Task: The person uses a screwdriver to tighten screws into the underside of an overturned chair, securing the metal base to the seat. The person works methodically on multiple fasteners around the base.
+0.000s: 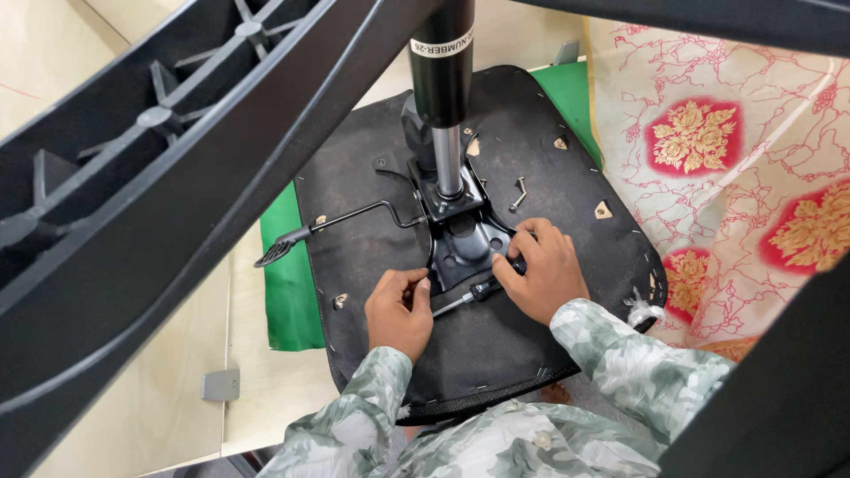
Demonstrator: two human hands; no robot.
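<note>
Black-handled screwdriver (482,289) sits gripped in my right hand (542,273), tip toward my left hand (400,310), whose fingers pinch at the edge of the metal seat plate (462,239) on the upturned chair seat (381,257).

green cloth (288,292) under seat | floral fabric (735,177) rt – 2 loose screws (518,195)
</note>
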